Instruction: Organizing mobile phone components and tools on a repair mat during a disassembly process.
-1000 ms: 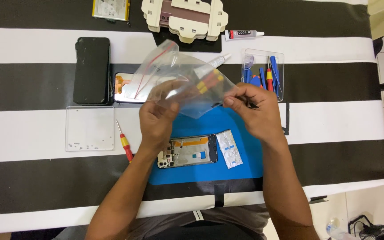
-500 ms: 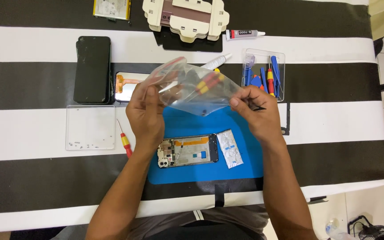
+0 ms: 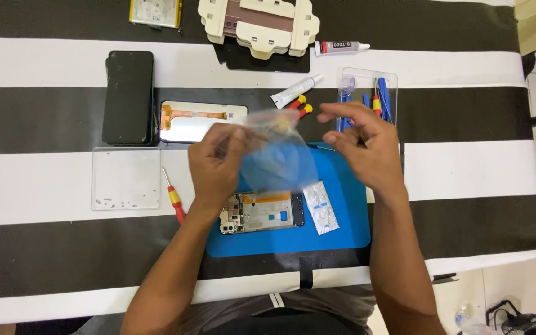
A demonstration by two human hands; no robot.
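Observation:
My left hand point(image 3: 215, 164) pinches a clear plastic bag point(image 3: 277, 158) and holds it up over the blue work mat point(image 3: 342, 232). My right hand point(image 3: 361, 146) hovers just right of the bag with its fingers spread, apart from it. A thin dark sliver shows beside its thumb; I cannot tell what it is. Under the bag, on the mat, lies an opened phone frame point(image 3: 262, 212) with its circuit parts showing. A small white packet point(image 3: 321, 208) lies next to the frame.
A red-and-yellow screwdriver point(image 3: 174, 198) and a clear square tray point(image 3: 125, 178) lie left of the mat. Behind are a black phone point(image 3: 128, 97), a screen panel point(image 3: 203, 121), a white tube point(image 3: 296, 92), a clear box of blue tools point(image 3: 372, 93) and beige clamps point(image 3: 259, 25).
The bag has dropped lower and now hangs from my left hand alone. My right hand has let go of it and opened its fingers.

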